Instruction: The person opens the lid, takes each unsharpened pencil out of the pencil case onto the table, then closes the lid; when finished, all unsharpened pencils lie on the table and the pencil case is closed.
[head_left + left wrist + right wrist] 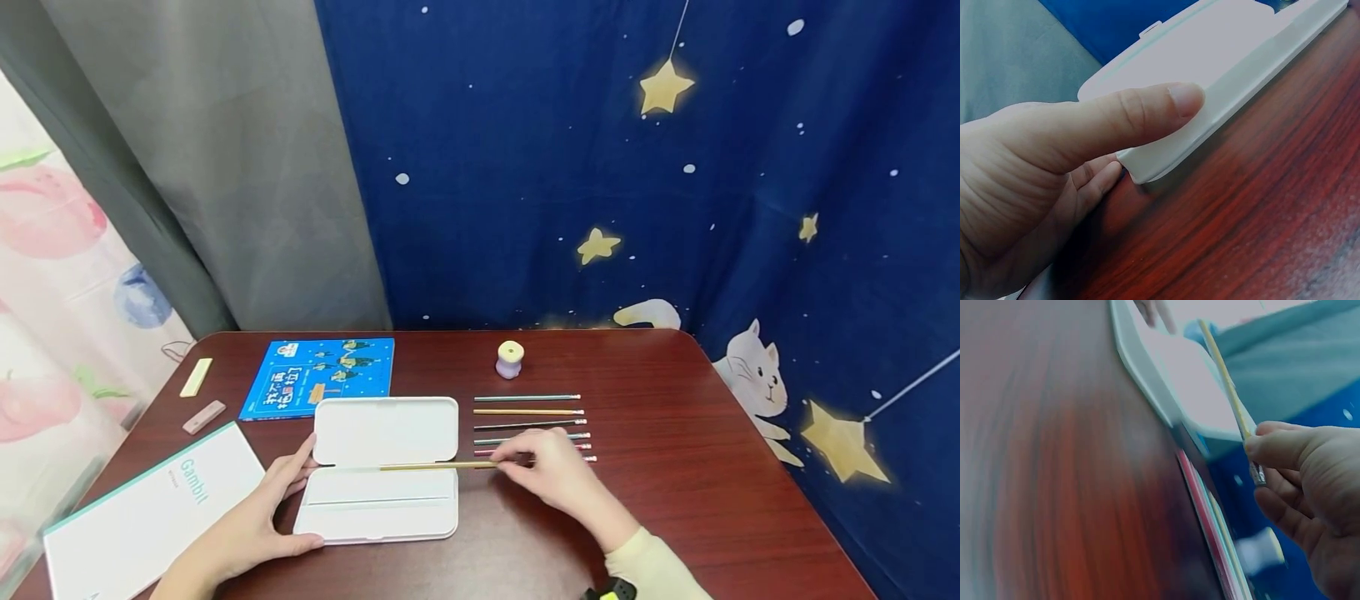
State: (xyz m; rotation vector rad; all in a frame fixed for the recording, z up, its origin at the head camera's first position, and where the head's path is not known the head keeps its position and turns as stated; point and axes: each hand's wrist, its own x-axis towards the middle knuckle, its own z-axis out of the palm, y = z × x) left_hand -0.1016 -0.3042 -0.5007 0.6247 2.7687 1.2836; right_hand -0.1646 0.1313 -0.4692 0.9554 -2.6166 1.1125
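Note:
A white pencil case lies unfolded on the table, its lid laid back on the far side. My left hand holds the case by its left side, the thumb over the near corner and the other fingers along the side near the hinge. My right hand pinches a gold pencil near its metal-ferrule end between thumb and fingertips. The pencil's other end reaches left over the case near the hinge. Several pencils lie in a row beyond the right hand.
A yellow and lilac spool-shaped item stands behind the pencils. A blue book lies behind the case. On the left are a white Gambit pad, a pinkish bar and a pale yellow bar. Curtains hang behind the table.

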